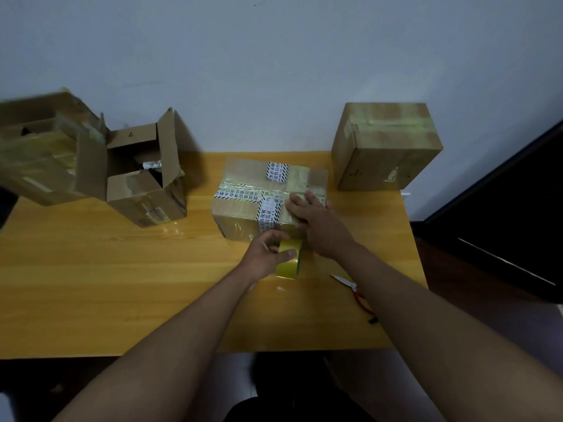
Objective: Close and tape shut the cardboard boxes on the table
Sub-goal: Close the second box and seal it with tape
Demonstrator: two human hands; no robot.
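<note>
— Biggest first? Yellow desk [122,269] against a pale wall [274,56].

— Then boxes. Far left, a blurred box [39,159], flaps loose. Beside it an open box [143,184], flaps up, dark things inside, hard to make out. Right rear, a taped box [387,144], well apart.

— And mid-desk?

— Closed box [268,196], crossed with printed tape. Right hand [310,220] laid flat on its near right top, fingers straight, gripping nothing.

— Left hand [268,254]?

— Curled round a yellow tape roll [289,257], just before the box's front face.

— Smallest?

— Scissors [353,292], partly hidden behind the right forearm.
</note>
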